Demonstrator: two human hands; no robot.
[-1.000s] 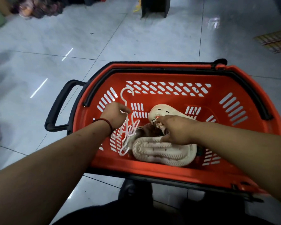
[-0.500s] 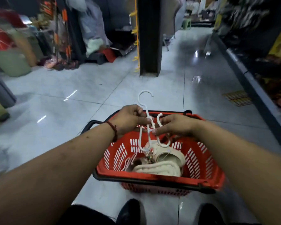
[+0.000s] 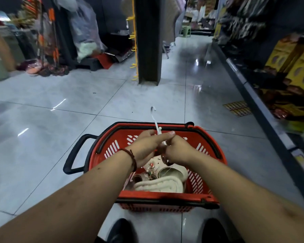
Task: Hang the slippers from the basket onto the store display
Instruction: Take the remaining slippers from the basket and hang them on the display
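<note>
hands on a white hanger above the slipper basket

cream slippers (image 3: 162, 181) lie inside the red plastic basket (image 3: 207, 142), one sole-up at the near side, the other behind it carrying small charms. directly above them, both hands meet over the basket. the left hand (image 3: 147, 146), with a red cord bracelet (image 3: 132, 157) at the wrist, pinches the stem of a white plastic hanger (image 3: 156, 124) between thumb and fingers. the right hand (image 3: 178, 150) is closed around the hanger's lower part, just beside the left; what its fingers grip below is hidden. the hanger's hook points up and away. the basket stands on grey floor tiles (image 3: 60, 123). a dark pillar (image 3: 148, 41) with yellow hooks rises beyond; stocked shelves (image 3: 279, 67) run along the right.
</note>
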